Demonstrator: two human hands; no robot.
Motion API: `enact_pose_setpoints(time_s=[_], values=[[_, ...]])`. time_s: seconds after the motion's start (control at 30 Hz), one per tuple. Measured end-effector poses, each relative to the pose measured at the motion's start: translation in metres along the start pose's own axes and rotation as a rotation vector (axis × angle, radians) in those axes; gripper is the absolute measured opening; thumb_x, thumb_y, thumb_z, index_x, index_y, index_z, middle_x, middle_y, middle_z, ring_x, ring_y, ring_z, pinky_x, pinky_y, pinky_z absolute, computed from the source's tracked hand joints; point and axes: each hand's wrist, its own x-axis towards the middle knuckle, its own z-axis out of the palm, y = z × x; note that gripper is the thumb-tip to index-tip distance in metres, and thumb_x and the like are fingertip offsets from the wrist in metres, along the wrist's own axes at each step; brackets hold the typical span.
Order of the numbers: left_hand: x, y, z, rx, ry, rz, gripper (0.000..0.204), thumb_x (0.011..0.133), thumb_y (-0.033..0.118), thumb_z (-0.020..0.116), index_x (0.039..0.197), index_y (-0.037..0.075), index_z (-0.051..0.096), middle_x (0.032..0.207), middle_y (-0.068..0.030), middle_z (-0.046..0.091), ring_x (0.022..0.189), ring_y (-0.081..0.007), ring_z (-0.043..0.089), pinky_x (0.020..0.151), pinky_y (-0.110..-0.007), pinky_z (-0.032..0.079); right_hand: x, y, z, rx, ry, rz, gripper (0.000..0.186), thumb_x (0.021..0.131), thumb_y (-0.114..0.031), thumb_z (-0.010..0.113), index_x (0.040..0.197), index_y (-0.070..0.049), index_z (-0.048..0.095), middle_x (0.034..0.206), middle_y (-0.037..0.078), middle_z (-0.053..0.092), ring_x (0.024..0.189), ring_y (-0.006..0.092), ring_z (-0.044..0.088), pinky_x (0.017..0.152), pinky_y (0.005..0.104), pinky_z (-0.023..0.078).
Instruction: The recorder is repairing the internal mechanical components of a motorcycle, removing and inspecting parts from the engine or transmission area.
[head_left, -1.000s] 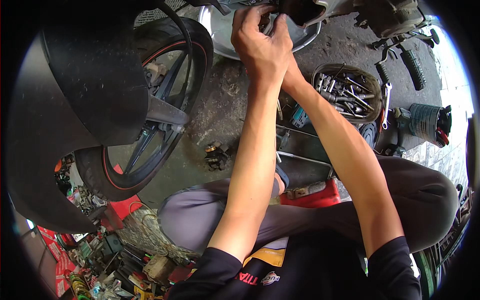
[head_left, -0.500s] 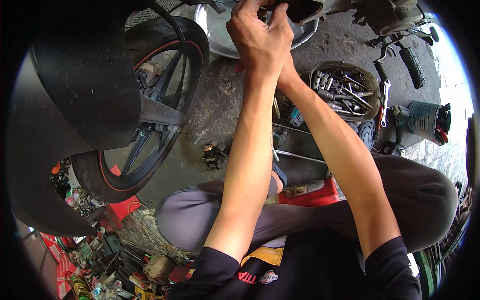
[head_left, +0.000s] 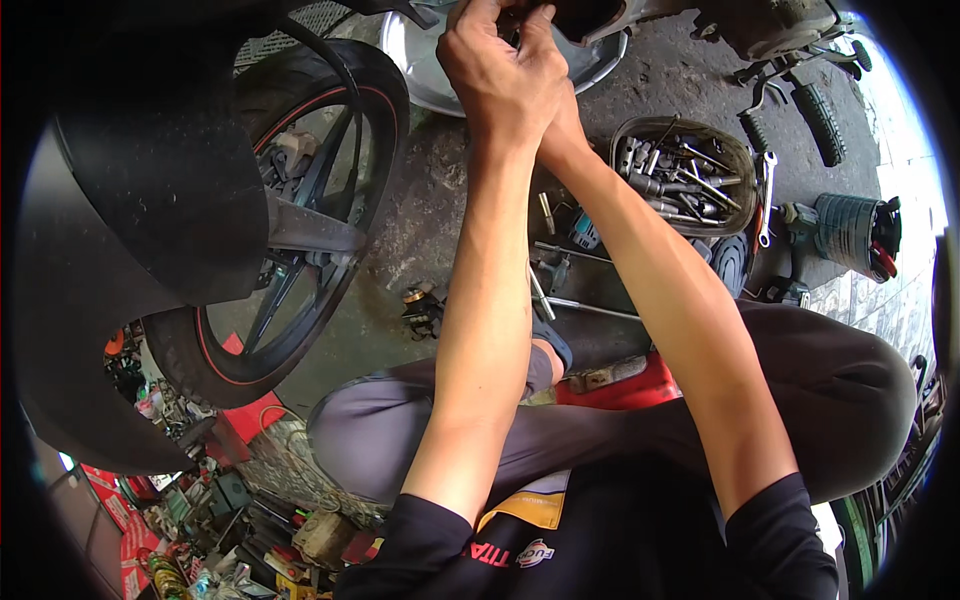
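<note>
The basin [head_left: 412, 62] lies on the floor [head_left: 440, 160] beneath the hands and the dark-mouthed metal housing [head_left: 608, 22], likely set there to catch drips or dropped parts; the housing, which the hands are working at, is at the top of the view, overlapping the basin's right rim, with an engine block [head_left: 765, 28] farther right. The oval tray [head_left: 738, 150] seems to keep its sockets and bars [head_left: 690, 185] together and within easy reach; a combination wrench [head_left: 766, 205] lies just beside the tray's right edge, and a power tool [head_left: 798, 235] stands near the floor's paler right side, next to a canister [head_left: 845, 235]. The wheel [head_left: 318, 180] stands well to the left.

The left hand [head_left: 505, 70] is raised to the housing, its fingers curled and its thumb a narrow gap away, the thumb tip right beside the dark mouth; whether it grips anything I cannot tell, as the fingertips run out of view; the right hand [head_left: 566, 115] is mostly hidden behind the left wrist, so its opening and contact cannot be told.
</note>
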Motion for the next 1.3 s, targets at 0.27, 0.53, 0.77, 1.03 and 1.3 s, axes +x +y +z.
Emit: enact_pose_setpoints(time_s=[0.27,0.53,0.77,1.03,1.3], values=[[-0.008,0.002,0.006,0.090,0.062,0.109,0.016,0.085,0.009,0.074,0.091,-0.003,0.067,0.085,-0.0205,0.070,0.079,-0.0404,0.068,0.072,-0.045,0.054,-0.014,0.027,0.009,0.090,-0.029,-0.003,0.034,0.089,-0.028,0.069,0.109,0.001,0.070,0.103,0.028,0.073,0.104,0.0414,0.071,0.088,0.0487,0.054],[-0.015,0.010,0.008,0.078,0.070,0.032,0.017,0.088,0.013,0.075,0.094,-0.002,0.068,0.079,-0.0175,0.070,0.072,-0.0346,0.070,0.067,-0.042,0.053,-0.103,0.078,-0.018,-0.366,-0.635,0.400,0.034,0.092,-0.027,0.066,0.114,-0.002,0.070,0.103,0.030,0.071,0.104,0.0375,0.072,0.090,0.0493,0.055],[-0.010,0.006,0.002,0.134,0.056,0.158,0.018,0.086,0.010,0.075,0.096,-0.004,0.073,0.082,-0.0176,0.076,0.075,-0.0293,0.074,0.072,-0.037,0.055,-0.132,0.068,-0.046,-0.791,-0.832,0.568,0.042,0.096,-0.038,0.063,0.110,0.000,0.073,0.112,0.026,0.072,0.111,0.0424,0.068,0.096,0.0491,0.054],[-0.010,-0.001,0.006,0.093,0.077,0.144,0.014,0.086,0.016,0.072,0.089,0.003,0.072,0.081,-0.0151,0.075,0.073,-0.0395,0.070,0.073,-0.046,0.052,-0.109,-0.021,-0.126,-0.460,-0.306,0.213,0.032,0.105,-0.033,0.053,0.099,-0.003,0.062,0.080,0.025,0.065,0.081,0.0463,0.066,0.071,0.0526,0.050],[-0.010,0.001,0.006,0.092,0.057,0.094,0.015,0.088,0.019,0.071,0.094,0.005,0.072,0.084,-0.0122,0.076,0.080,-0.0389,0.071,0.083,-0.047,0.049,-0.057,-0.080,-0.141,-0.666,-0.101,-0.008,0.036,0.105,-0.032,0.052,0.094,-0.001,0.066,0.079,0.027,0.064,0.080,0.0490,0.062,0.068,0.0533,0.047]])
